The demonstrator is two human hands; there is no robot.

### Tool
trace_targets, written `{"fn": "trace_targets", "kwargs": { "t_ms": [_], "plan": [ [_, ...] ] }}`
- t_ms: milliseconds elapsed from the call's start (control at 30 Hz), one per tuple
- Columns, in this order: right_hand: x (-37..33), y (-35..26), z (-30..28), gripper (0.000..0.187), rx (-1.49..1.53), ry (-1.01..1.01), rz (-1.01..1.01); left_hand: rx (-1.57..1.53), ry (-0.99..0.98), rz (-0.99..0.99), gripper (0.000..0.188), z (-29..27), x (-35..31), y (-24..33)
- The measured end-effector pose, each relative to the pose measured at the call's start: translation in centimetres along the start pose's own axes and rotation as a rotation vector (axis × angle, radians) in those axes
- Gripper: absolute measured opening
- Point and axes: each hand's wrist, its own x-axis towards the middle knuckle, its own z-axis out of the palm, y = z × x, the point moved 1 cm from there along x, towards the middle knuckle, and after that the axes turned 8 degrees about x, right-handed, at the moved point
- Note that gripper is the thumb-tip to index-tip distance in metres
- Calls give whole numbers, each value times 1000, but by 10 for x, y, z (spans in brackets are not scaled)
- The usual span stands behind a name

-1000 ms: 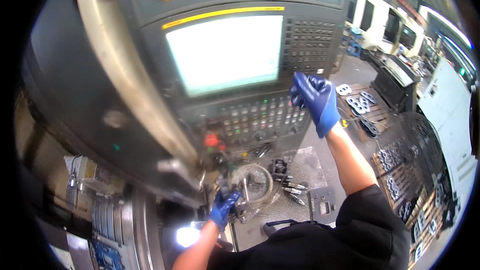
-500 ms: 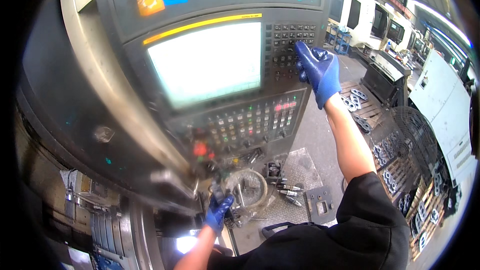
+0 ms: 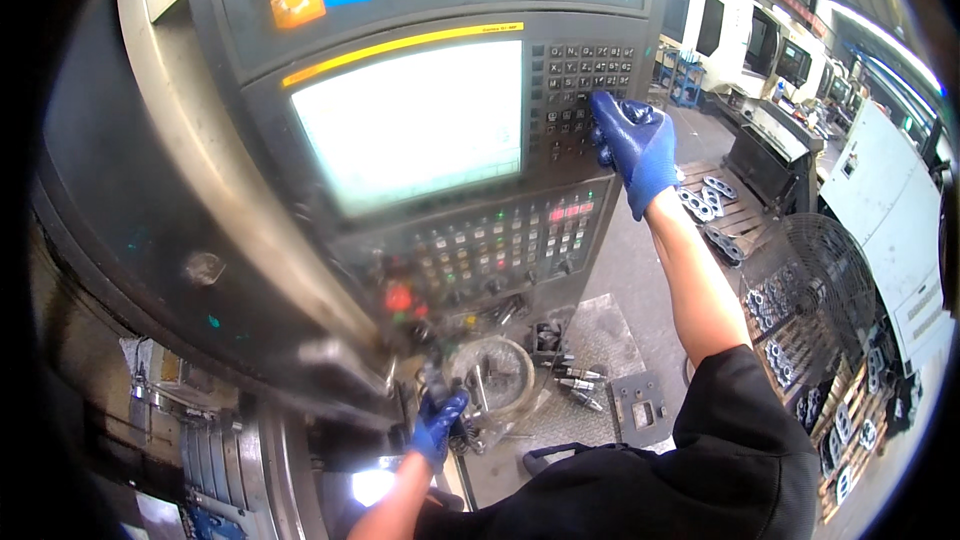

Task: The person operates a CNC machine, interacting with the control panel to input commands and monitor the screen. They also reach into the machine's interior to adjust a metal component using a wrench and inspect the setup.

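Observation:
My right hand (image 3: pixel 637 138), in a blue coated glove, is at the right side of the black keypad (image 3: pixel 568 100) beside a bright, washed-out screen (image 3: pixel 420 125). Its thumb or index finger reaches up to the keys; the other fingers are curled in, with nothing seen in them. Low down, my left hand (image 3: pixel 437 425), gloved alike, is closed round a dark object (image 3: pixel 432 382) whose kind I cannot make out. It is below a red knob (image 3: pixel 398 297) and beside a round metal ring (image 3: pixel 497 377). Lit buttons (image 3: pixel 500 240) fill the panel between the hands.
A metal shelf (image 3: pixel 590 430) holds several tool holders (image 3: pixel 580 388) and a square-holed plate (image 3: pixel 640 408). At right are a fan (image 3: pixel 815 265), pallets of metal parts (image 3: pixel 845 430) and a pale cabinet (image 3: pixel 885 210). Machine parts (image 3: pixel 215 470) show at lower left.
My right hand has slid slightly down the keypad, its fingertip now over lower keys. The left hand stays on the dark object. The whole view has shifted very slightly.

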Motion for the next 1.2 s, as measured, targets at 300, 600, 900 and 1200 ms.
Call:
{"fn": "trace_targets", "kwargs": {
  "t_ms": [300,600,900,1200],
  "plan": [
    [6,-11,-2,40,-20,28,-62,31,-13,3,48,0,4,-2],
    [15,-22,-14,33,69,122,-10,58,12,27,51,3,-4,3],
    [19,-14,-14,32,1,172,-92,63,-7,-52,63,10,-10,9],
    [-99,47,46,39,90,-325,288,53,-52,10,58,12,-19,17]
  ]
}}
